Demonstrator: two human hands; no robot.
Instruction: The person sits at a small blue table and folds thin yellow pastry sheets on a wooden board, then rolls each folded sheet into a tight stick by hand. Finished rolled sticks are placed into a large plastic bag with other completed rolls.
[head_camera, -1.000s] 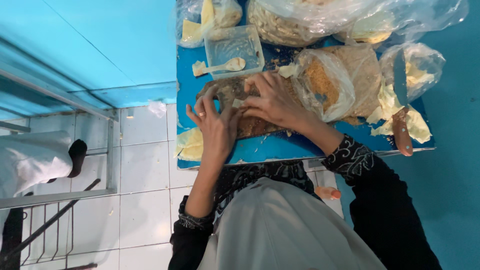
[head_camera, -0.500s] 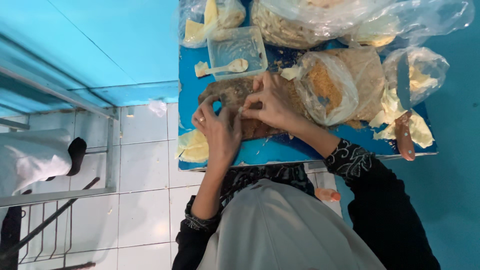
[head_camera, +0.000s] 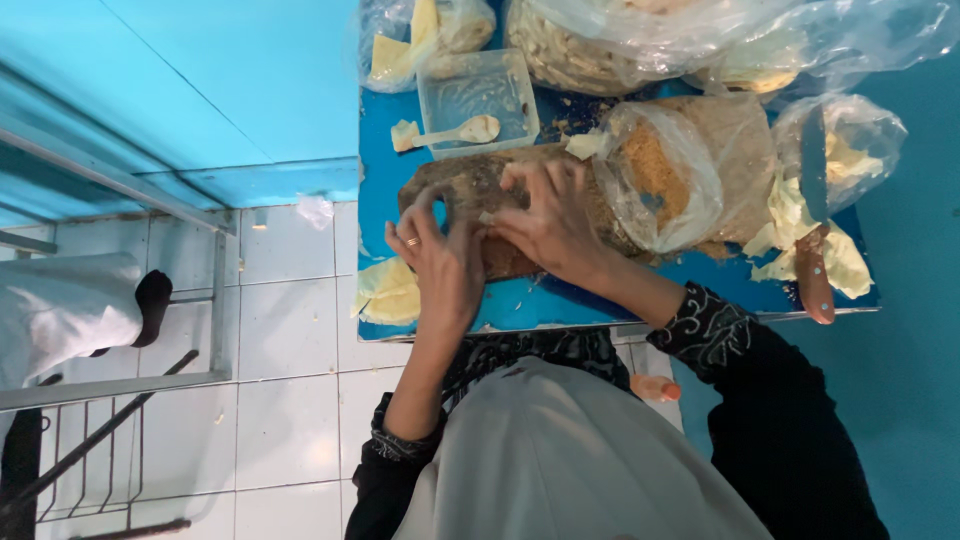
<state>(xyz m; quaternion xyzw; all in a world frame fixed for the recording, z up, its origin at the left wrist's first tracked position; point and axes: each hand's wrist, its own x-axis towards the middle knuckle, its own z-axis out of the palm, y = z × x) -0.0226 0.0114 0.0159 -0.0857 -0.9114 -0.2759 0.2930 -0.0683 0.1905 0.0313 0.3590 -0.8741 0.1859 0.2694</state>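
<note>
A: Starting at the left of the frame, what is showing?

B: A white cloth bundle (head_camera: 60, 315) is lying at the left edge above a dark metal rack (head_camera: 90, 450), all over a white tiled floor (head_camera: 290, 400). A scrap of crumpled white plastic (head_camera: 315, 210) is sitting on the tiles beside the small blue table (head_camera: 590, 305).

A: And the hands?

B: The left hand (head_camera: 445, 260), wearing 1 ring, is resting at the frame's centre with its fingers curled onto the near end of a brown, flat wooden board (head_camera: 480, 185). The right hand (head_camera: 550, 225) is lying just beside it, fingers spread and pressing down on the same board. Whether either is pinching something small between them, I cannot tell.

A: Where is that board sitting?

B: On the blue table, centre of the frame, just below a clear square plastic tub (head_camera: 478, 95) with a pale spoon (head_camera: 455, 132) propped at its edge. A pale yellow sheet (head_camera: 390, 292) is lying at the table's lower left corner.

A: Further right?

B: A clear plastic bag of orange-brown crumbs (head_camera: 680, 170) is touching the board's right end. Above it, along the top edge, more clear bags of pale food (head_camera: 640, 40) are piled. At the right, a knife with a reddish wooden handle (head_camera: 815, 250) is lying across pale yellow scraps in a bag (head_camera: 850, 160).
</note>
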